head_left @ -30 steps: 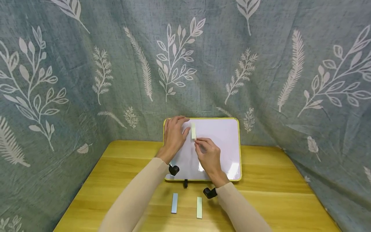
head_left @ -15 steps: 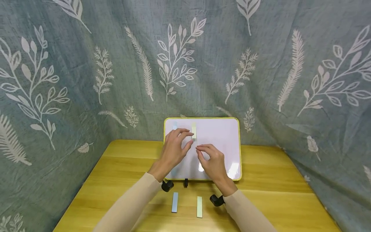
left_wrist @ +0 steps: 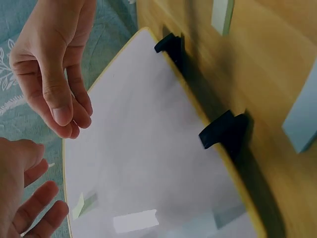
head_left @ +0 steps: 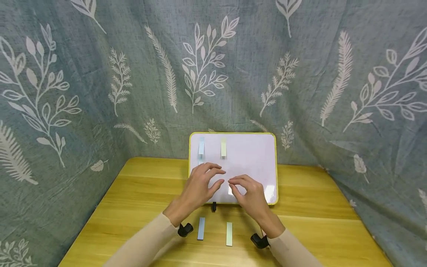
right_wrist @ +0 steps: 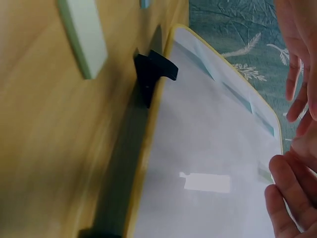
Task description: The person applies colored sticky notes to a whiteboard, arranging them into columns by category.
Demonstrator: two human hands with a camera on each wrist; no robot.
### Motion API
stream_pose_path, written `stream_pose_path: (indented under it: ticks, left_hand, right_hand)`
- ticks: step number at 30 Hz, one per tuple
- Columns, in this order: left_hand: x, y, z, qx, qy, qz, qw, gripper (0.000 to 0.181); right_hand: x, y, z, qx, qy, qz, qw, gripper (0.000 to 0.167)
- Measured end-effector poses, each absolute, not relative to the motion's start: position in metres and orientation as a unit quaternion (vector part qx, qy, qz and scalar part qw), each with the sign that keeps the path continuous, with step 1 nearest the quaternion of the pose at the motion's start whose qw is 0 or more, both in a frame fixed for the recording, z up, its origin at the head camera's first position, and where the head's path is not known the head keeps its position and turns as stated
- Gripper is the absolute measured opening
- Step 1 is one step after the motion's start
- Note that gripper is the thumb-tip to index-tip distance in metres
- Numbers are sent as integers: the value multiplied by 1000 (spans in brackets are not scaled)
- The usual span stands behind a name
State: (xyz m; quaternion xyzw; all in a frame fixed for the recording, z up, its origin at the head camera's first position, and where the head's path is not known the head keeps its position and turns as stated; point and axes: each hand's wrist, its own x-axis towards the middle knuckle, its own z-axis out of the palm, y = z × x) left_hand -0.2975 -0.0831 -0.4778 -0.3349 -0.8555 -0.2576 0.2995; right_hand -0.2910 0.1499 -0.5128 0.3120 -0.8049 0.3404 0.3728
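My left hand (head_left: 203,185) hovers before the lower left of a whiteboard (head_left: 253,159), its fingers loosely bent and holding nothing. To its right is my right hand (head_left: 251,194), thumb and index tips close together, with nothing visible between them. Both are also in the left wrist view, my right hand (left_wrist: 52,74) above the other. A light blue sticky strip (head_left: 201,146) and a pale green sticky strip (head_left: 223,148) hang near the board's top edge, lower ends lifting off. The right wrist view shows another blue strip (right_wrist: 204,62) lower on the board, covered by my left hand in the head view.
On the wooden table (head_left: 310,207), in front of the board, lie a blue strip pad (head_left: 201,228) and a pale green strip pad (head_left: 229,234). A black foot (head_left: 214,206) supports the yellow-rimmed board's lower edge. Patterned curtain (head_left: 233,74) surrounds the back and sides.
My right hand has let go of the pale green strip's lower end. Both hands have drawn down and back from the board's top, uncovering the upper blue strip.
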Motion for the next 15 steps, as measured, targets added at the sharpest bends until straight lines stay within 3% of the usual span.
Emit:
stream_pose_path:
  ticks: [15]
  left_hand:
    - [-261,-92,-513,-355,-868,-244,249,25]
  right_hand:
    - [-258,172,-538,364,-827,317,289,19]
